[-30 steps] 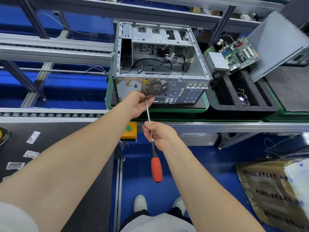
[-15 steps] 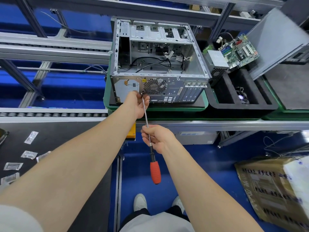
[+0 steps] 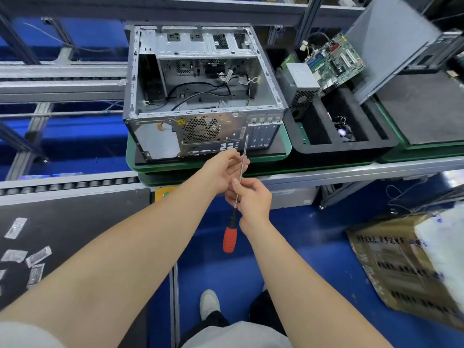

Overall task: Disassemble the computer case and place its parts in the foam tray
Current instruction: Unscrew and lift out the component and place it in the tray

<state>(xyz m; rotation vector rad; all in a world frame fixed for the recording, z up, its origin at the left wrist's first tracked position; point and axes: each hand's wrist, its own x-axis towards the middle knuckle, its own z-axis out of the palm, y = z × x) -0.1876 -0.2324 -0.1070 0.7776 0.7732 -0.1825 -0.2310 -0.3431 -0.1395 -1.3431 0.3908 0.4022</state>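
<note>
The open grey computer case (image 3: 200, 71) lies on a green pallet (image 3: 285, 150), its rear panel with the fan grille facing me. To its right sits the black foam tray (image 3: 313, 146), holding a power supply (image 3: 298, 84), a motherboard (image 3: 336, 59) and a small fan (image 3: 344, 131). My right hand (image 3: 251, 199) grips the metal shaft of a red-handled screwdriver (image 3: 229, 239), whose tip points up in front of the rear panel. My left hand (image 3: 221, 169) hovers just in front of the case, fingers loosely curled against the shaft; whether they hold anything is hidden.
A grey side panel (image 3: 391, 43) leans at the tray's far right. Several small plastic bags (image 3: 37, 257) lie on the black mat at left. A cardboard box (image 3: 401, 267) stands on the blue floor at right. Roller conveyors run behind and to the left.
My left hand has come off the rear panel and drawn back towards me. The screwdriver tip has left the spot beside the fan grille and shifted right, now clear of the panel.
</note>
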